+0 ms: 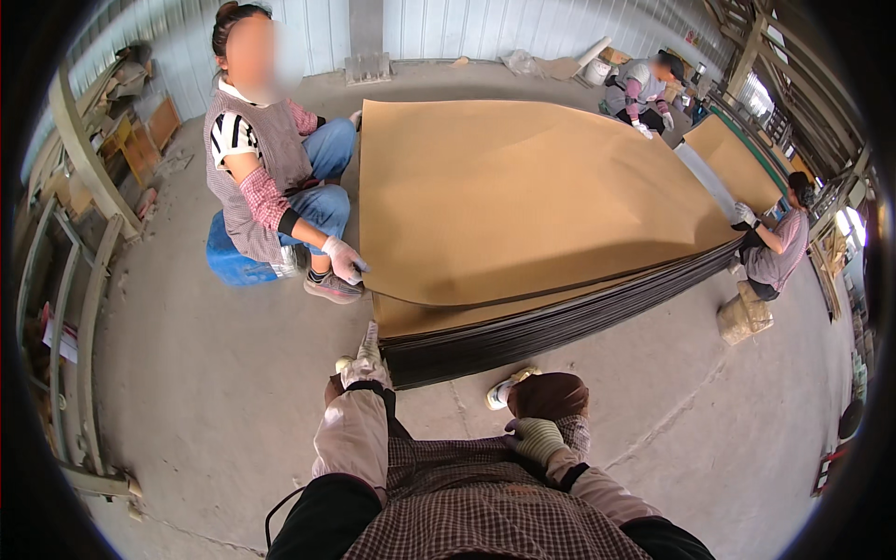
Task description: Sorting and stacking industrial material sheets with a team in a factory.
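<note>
A big stack of brown sheets (523, 196) with dark edges (560, 322) lies on the concrete floor in front of me. My gloved left hand (362, 362) reaches to the stack's near left corner, its fingers stretched out against the edge and holding nothing. On my right knee rests my gloved right hand (537, 437), loosely bent and empty. The top sheet is lifted and bowed. A person seated on a blue container (231, 263) at the left has a gloved hand (345, 259) on that sheet's edge.
A second person (639, 93) crouches at the stack's far corner, and a third person (775, 245) at the right edge holds a pale strip (705, 175). More brown sheets (737, 159) lie behind. Wooden frames (84, 308) stand at the left, a sack (744, 315) at the right.
</note>
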Demonstrator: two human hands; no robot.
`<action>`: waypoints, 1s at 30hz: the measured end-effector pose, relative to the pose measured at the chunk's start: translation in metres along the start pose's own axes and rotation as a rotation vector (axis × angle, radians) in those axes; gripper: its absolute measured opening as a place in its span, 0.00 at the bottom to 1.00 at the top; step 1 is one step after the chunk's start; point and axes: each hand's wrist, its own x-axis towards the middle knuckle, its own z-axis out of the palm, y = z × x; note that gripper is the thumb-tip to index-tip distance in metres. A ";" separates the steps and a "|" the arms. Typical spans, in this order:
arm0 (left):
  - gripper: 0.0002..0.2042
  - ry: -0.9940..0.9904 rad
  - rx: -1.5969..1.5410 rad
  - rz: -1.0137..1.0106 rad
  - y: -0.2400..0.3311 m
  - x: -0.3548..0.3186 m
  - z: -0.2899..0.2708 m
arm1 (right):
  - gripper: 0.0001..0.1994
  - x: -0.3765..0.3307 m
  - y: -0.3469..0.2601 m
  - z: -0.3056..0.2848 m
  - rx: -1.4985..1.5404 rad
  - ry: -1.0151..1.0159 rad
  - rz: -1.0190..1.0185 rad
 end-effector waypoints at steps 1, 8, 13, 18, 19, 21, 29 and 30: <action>0.19 0.007 0.009 -0.011 0.001 0.006 -0.005 | 0.20 0.000 0.001 0.002 0.002 0.004 -0.003; 0.20 0.029 0.352 -0.050 0.009 0.109 -0.077 | 0.20 -0.003 -0.007 0.006 0.032 0.050 -0.024; 0.21 0.126 2.328 0.238 -0.019 0.121 -0.038 | 0.18 -0.014 0.002 0.004 0.062 0.074 0.037; 0.17 0.461 2.233 0.496 -0.009 0.083 -0.002 | 0.16 -0.015 0.008 -0.039 0.531 0.301 0.107; 0.18 0.480 2.156 0.458 0.004 0.085 -0.003 | 0.18 -0.009 0.002 -0.072 0.720 0.425 0.079; 0.20 0.343 2.253 0.234 0.019 0.096 -0.018 | 0.23 -0.013 0.001 -0.160 1.062 0.769 -0.024; 0.08 0.042 0.455 -0.121 0.005 0.061 -0.006 | 0.14 -0.136 -0.062 -0.422 0.785 1.517 -0.617; 0.11 0.060 0.264 -0.170 0.005 0.053 -0.002 | 0.14 -0.131 -0.056 -0.406 0.725 1.420 -0.543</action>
